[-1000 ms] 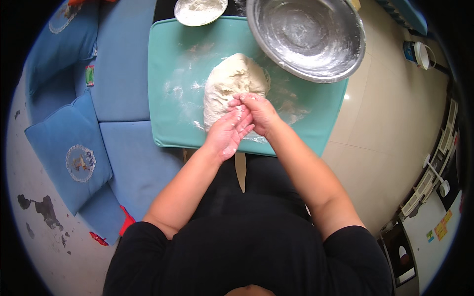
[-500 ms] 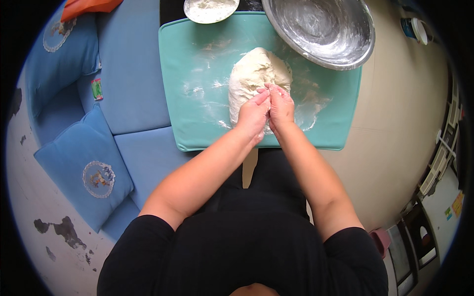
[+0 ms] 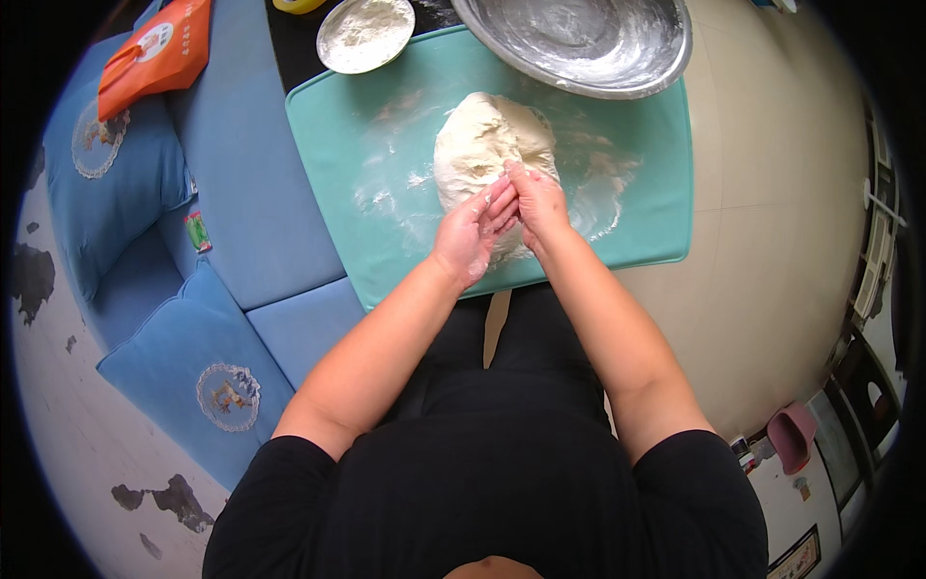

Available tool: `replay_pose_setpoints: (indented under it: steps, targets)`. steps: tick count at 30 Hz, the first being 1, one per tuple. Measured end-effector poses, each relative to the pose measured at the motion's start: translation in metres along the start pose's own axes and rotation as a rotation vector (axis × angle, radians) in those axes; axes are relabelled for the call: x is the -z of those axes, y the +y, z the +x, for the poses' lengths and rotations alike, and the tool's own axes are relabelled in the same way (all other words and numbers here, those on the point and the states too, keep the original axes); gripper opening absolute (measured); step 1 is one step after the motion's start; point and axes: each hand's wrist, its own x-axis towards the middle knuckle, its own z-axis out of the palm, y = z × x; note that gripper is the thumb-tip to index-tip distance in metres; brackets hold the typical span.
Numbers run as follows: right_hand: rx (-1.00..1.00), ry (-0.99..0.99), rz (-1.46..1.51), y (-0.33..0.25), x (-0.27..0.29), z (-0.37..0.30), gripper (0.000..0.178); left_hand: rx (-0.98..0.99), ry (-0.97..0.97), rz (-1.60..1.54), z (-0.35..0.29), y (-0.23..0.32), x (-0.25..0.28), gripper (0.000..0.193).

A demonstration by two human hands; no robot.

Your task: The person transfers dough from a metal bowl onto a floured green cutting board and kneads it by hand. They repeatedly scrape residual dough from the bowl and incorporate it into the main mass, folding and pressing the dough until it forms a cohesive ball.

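A large lump of pale dough rests on a floured turquoise mat. Over its near side my two hands meet, fingers touching. My left hand is open, palm turned inward, its fingers stretched toward the other hand and dusted white. Against those fingertips my right hand is closed, back upward, thumb pointing away over the dough. What lies between its fingers is hidden. Part of the dough shows below the hands, near the mat's front edge.
A metal basin with floury walls overlaps the mat's far right edge. A bowl of flour stands at the far left corner. On the left is a blue sofa with cushions and an orange bag.
My hands have rolled slightly apart at the wrists, and the left palm shows more. The view has shifted, bringing more of the orange bag in. The dough keeps its place on the mat.
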Motion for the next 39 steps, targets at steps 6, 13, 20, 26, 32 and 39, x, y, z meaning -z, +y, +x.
replay_pose_setpoints:
  steps: [6, 13, 20, 26, 32, 39]
  targets:
    - [0.038, -0.047, -0.29, 0.013, 0.023, 0.002, 0.019, 0.023, 0.136, 0.209, 0.01, 0.002, 0.019, 0.033]
    - [0.109, 0.146, -0.308, 0.006, 0.02, -0.005, 0.021, -0.304, 0.416, 0.904, 0.037, 0.002, 0.027, 0.025]
    - [0.397, 0.185, -0.833, 0.019, 0.025, 0.02, 0.041, -0.236, 0.505, 0.768, 0.053, -0.003, 0.022, 0.029]
    - [0.14, 0.239, -0.261, 0.008, -0.002, 0.0, 0.03, -0.133, 0.35, 0.41, 0.035, -0.019, -0.02, 0.019]
    - [0.092, 0.222, 0.093, -0.001, -0.044, -0.04, 0.039, -0.152, 0.3, 0.291, 0.04, -0.023, -0.01, 0.024]
    - [-0.212, 0.036, 0.368, -0.025, -0.027, -0.03, 0.05, -0.118, 0.193, 0.334, 0.02, -0.028, -0.033, 0.046]
